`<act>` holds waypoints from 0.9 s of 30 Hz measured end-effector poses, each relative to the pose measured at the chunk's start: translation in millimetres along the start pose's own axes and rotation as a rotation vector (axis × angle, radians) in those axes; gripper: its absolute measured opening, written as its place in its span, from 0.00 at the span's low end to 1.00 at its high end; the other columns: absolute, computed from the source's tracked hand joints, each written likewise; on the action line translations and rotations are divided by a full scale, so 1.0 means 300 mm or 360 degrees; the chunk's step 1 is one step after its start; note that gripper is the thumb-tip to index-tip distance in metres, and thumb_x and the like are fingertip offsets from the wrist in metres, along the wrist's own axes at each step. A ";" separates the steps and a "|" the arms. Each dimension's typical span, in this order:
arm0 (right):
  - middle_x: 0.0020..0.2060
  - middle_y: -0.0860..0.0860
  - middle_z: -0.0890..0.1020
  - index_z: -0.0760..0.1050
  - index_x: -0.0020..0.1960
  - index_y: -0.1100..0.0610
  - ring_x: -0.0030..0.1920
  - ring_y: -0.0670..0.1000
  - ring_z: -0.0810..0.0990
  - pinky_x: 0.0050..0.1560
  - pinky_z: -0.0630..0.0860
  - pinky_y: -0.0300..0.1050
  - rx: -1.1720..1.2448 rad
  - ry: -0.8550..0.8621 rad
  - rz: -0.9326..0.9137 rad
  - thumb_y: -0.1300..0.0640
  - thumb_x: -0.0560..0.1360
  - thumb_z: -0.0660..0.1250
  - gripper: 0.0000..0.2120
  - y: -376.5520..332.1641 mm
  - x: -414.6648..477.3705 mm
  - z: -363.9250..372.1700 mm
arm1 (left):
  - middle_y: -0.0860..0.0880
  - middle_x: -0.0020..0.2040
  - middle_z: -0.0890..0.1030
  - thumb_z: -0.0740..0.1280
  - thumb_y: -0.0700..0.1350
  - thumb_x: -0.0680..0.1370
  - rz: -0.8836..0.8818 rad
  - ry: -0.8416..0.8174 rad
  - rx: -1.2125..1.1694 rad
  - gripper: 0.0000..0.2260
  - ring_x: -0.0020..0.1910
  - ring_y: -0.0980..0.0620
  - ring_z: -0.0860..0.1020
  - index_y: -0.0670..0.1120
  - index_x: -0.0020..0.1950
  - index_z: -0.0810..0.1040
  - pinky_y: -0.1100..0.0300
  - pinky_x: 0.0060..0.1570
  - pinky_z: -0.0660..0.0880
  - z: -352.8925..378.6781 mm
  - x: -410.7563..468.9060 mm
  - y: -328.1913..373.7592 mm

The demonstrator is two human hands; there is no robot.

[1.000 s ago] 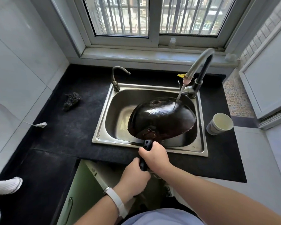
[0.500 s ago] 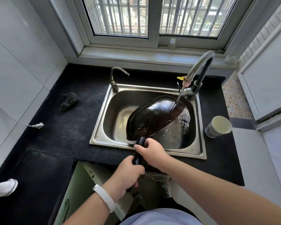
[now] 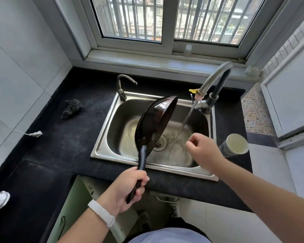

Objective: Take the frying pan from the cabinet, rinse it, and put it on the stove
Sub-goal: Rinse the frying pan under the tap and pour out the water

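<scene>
The dark frying pan [image 3: 155, 120] is tipped up almost on edge over the left half of the steel sink [image 3: 209, 175], its inside facing right. My left hand [image 3: 128, 185] grips the end of its black handle, in front of the sink's front rim. Off the handle, my right hand [image 3: 203, 150] hovers over the sink's right side with fingers loosely curled and nothing in them. Water runs from the tall faucet [image 3: 212, 78] down into the basin, to the right of the pan and just left of my right hand.
A small second tap [image 3: 123, 85] stands at the sink's back left. A dark scrubber [image 3: 71, 108] and a white plug [image 3: 35, 133] lie on the black counter [image 3: 60, 146] to the left. A paper cup [image 3: 234, 145] stands right of the sink. Below, a green cabinet door [image 3: 69, 211] hangs open.
My right hand let go of the handle and moved right over the sink. The pan turned from under the stream up onto its edge and shifted left, held by my left hand alone.
</scene>
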State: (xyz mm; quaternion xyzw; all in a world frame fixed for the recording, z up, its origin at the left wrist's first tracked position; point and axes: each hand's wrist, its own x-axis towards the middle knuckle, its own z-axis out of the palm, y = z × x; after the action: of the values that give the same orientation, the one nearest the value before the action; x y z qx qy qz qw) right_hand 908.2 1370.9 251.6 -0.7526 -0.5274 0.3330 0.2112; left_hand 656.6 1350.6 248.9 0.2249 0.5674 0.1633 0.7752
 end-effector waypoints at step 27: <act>0.72 0.53 0.71 0.67 0.74 0.55 0.72 0.56 0.64 0.71 0.61 0.54 -0.1944 -0.0164 -0.0797 0.47 0.75 0.59 0.29 0.127 0.681 -0.185 | 0.49 0.28 0.65 0.70 0.34 0.61 -0.0208 -0.0351 -0.0793 0.15 0.15 0.56 0.63 0.45 0.43 0.70 0.66 0.14 0.60 0.081 0.052 -0.025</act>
State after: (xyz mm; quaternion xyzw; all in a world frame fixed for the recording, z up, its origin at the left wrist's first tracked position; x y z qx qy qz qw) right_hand 1018.6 1550.3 207.6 -0.5749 -0.7898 -0.0496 -0.2080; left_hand 684.4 1348.3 238.4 0.0068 0.4353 0.2220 0.8724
